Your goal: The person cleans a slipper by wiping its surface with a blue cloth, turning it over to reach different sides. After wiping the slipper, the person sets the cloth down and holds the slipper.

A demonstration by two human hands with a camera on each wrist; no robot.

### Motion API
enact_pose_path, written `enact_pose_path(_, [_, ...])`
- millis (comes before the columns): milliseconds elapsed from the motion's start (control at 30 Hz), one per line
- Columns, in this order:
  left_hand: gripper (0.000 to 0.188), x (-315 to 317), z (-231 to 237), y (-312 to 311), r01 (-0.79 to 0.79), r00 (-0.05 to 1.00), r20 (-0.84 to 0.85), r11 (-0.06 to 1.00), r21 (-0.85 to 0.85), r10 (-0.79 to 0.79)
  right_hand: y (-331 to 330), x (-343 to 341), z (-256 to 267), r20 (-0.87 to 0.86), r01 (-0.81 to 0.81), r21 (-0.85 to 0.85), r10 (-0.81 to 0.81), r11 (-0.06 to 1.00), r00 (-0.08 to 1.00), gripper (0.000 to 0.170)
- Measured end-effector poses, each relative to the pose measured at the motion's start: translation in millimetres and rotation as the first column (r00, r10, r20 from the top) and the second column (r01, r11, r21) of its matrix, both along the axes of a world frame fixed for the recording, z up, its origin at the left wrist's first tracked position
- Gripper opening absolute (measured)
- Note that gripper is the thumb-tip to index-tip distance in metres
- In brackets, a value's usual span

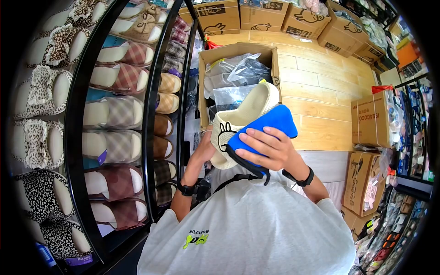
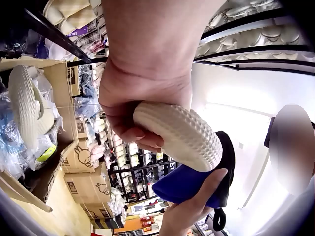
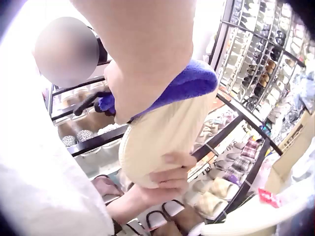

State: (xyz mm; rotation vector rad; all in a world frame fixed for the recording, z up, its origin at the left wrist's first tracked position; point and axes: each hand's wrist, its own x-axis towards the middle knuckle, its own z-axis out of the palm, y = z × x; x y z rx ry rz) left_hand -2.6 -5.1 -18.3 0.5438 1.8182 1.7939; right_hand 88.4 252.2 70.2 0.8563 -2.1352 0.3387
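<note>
My left hand (image 1: 207, 144) grips a cream slipper (image 2: 179, 135) with a bumpy sole, its fingers curled round the edge. Pressed along that slipper is a blue plush cleaning cloth (image 1: 279, 120) with black trim and a loop. The right hand (image 1: 270, 149) holds the cloth, fingers across its top and the thumb on its other side in the left wrist view. Much of the held slipper is hidden behind the cloth in the head view. Another cream slipper (image 2: 22, 98), matching in colour, rests at the open carton among plastic bags.
An open carton (image 1: 238, 48) of bagged goods stands in front of me. On the left, a black-framed rack (image 1: 149, 91) carries rows of slippers. More cartons (image 1: 261, 20) line the back and right, beside stocked shelves. Wooden floor (image 1: 316, 96) lies between them.
</note>
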Motion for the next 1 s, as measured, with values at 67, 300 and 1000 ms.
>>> enact_pose_path(67, [0.035,0.9,4.1,-1.0,-0.008,1.000,0.026,1.000,0.014,0.007,12.8,-2.8,2.5,0.047,0.036,-0.019,-0.035,0.999,0.998,0.037])
enact_pose_path(300, [0.038,12.0,5.5,-5.3,-0.061,0.995,-0.084,0.997,-0.052,0.056,10.4,-5.7,6.2,0.108,0.217,-0.231,-0.197,0.949,0.975,0.040])
enact_pose_path(1000, [0.042,12.8,-8.0,-11.1,-0.043,0.999,0.027,0.999,-0.018,0.044,15.4,0.7,-13.3,0.053,0.030,-0.059,-0.027,0.998,0.998,0.038])
